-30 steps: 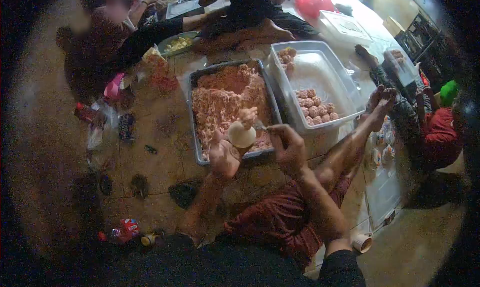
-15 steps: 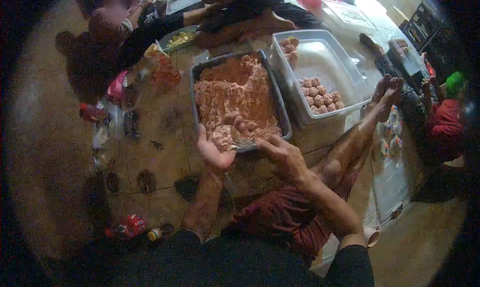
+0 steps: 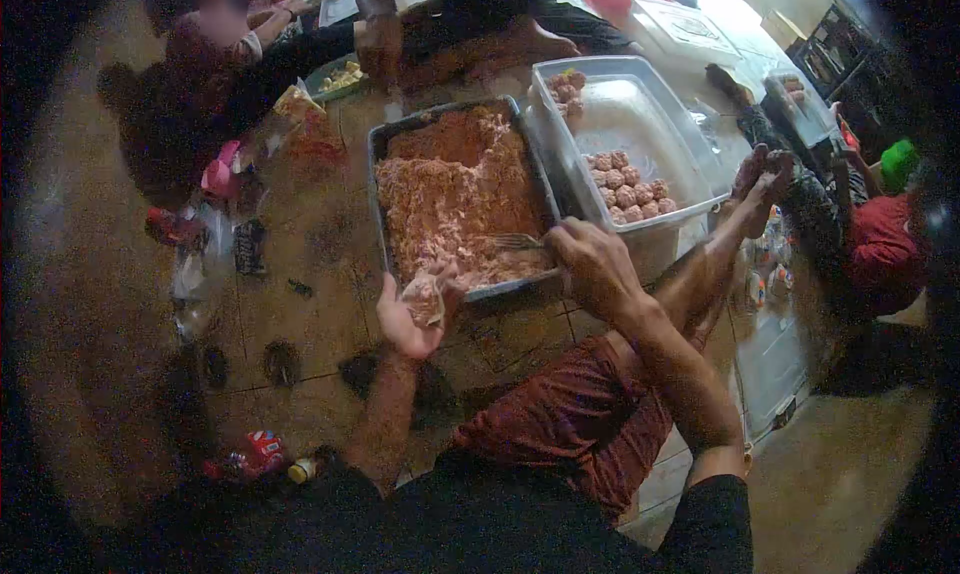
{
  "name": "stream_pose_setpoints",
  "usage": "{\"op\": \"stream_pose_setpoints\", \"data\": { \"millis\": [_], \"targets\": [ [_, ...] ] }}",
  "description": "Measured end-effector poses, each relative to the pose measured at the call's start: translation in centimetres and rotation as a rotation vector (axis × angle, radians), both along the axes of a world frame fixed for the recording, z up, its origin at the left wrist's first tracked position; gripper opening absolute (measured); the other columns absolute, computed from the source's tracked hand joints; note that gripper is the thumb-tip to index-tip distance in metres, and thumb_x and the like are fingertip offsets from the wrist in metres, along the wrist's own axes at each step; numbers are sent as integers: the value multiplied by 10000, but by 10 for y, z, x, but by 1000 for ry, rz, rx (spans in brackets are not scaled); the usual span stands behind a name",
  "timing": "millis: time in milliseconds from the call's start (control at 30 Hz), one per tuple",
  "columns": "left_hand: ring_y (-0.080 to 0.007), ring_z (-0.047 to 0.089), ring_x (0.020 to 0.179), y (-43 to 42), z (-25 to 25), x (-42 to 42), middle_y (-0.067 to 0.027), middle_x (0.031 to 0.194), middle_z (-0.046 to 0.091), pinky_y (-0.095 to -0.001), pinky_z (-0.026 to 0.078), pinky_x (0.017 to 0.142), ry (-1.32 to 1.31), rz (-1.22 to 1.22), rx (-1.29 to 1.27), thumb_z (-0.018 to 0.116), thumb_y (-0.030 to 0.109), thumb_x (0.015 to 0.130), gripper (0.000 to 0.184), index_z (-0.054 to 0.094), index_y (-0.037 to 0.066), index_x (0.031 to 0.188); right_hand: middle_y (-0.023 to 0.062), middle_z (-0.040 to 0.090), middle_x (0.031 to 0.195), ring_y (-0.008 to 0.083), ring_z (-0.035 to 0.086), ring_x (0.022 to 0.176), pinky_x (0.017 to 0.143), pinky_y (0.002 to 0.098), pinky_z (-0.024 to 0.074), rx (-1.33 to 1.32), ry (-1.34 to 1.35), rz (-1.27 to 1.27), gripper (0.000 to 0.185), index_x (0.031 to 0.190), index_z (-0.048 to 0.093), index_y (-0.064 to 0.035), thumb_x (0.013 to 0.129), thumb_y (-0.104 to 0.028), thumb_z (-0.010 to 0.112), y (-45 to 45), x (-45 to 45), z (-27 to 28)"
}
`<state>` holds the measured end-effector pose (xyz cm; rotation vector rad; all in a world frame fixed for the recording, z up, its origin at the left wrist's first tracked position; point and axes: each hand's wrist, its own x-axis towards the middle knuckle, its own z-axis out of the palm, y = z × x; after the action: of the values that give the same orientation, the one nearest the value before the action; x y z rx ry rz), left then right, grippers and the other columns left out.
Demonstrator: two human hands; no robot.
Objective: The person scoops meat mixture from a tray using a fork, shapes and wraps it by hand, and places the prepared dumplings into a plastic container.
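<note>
My left hand [image 3: 408,324] is palm up at the near left corner of a dark tray [image 3: 376,199], cupped around a dumpling wrapper [image 3: 424,296] that seems to have some meat filling in it. In my right hand [image 3: 597,264] is a fork [image 3: 515,241], its tines pointing left over the tray's near right part. Pinkish minced meat filling [image 3: 450,194] fills much of the tray, with a scooped-out hollow toward the far side. Right of it stands a clear plastic tub [image 3: 650,219] with several round meat-filled balls [image 3: 628,189] grouped at its near left.
My bare leg [image 3: 715,249] stretches along the tub's right side. Another person's legs [image 3: 480,56] lie beyond the tray. A person in a red top [image 3: 885,254] sits at right. Bags and a pink item [image 3: 221,171] lie on the tiles at left, and a red packet [image 3: 262,451] lies nearer.
The fork in my right hand has moved up and away from my left hand, over the filling. My left hand has shifted slightly left and down with the wrapper. The view has shifted a little.
</note>
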<state>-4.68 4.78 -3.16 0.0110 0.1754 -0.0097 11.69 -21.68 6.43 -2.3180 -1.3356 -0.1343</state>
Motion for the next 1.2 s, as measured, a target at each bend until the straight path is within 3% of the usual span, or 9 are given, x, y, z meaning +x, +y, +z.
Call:
{"op": "stream_pose_setpoints", "data": {
  "millis": [100,167,233,367,433,700,833,900,1200],
  "targets": [
    [-376,700,999,8,-18,-3,-217,1203,683,-526,590,858,67,94,279,323,706,989,874,515,-69,1346,99,603,939,290,619,969,886,434,471,-167,-146,-75,157,959,591,-68,813,-71,646,10,15,-17],
    [-393,670,1057,9,-3,1,-240,1241,654,-540,562,900,-67,40,216,336,697,992,858,530,-75,1312,89,606,955,267,624,986,944,429,435,-236,-292,-5,157,975,607,-89,824,-102,645,18,26,-55],
    [-389,606,1085,-7,39,5,-324,1328,540,-533,502,965,257,203,373,284,699,1007,856,528,-81,1259,78,612,1010,235,626,1009,987,427,404,38,-352,20,172,1013,619,-120,843,-136,640,14,33,-112],
    [-451,491,1306,0,32,0,-346,1395,470,-562,385,1130,125,152,320,345,673,1007,845,444,-95,1344,41,611,1099,258,609,1124,1019,507,385,32,-480,271,213,1094,619,-137,881,-143,632,11,44,-119],
    [-454,468,1332,1,34,2,-346,1410,461,-578,367,1143,128,129,318,343,674,1006,859,431,-104,1357,55,628,1101,297,609,1137,1036,558,364,-211,-50,180,273,1136,613,-122,869,-148,664,9,38,-66],
    [-466,402,1392,-6,9,22,-328,1485,413,-613,341,1155,52,-2,188,293,714,990,964,351,-139,1437,131,592,956,359,619,987,806,423,506,8,274,99,173,975,610,-54,818,-72,680,6,8,11],
    [-456,411,1389,-27,26,29,-327,1486,414,-598,341,1161,-146,-139,58,285,718,990,973,353,-143,1437,124,631,1142,351,644,1046,905,411,525,189,365,291,360,1230,641,-138,871,-114,648,19,-5,-31],
    [-454,413,1392,-32,29,28,-333,1481,420,-577,339,1170,-283,-116,53,283,737,978,992,361,-141,1433,111,561,954,342,612,885,742,412,538,197,90,217,332,1106,614,-120,788,-56,684,31,-21,-19],
    [-453,418,1388,-28,10,24,-337,1463,434,-571,357,1164,-88,86,204,230,718,998,981,356,-155,1427,125,573,1083,325,652,992,747,407,572,80,94,101,458,1282,562,-182,842,-66,612,27,-56,-24]
  ]
}}
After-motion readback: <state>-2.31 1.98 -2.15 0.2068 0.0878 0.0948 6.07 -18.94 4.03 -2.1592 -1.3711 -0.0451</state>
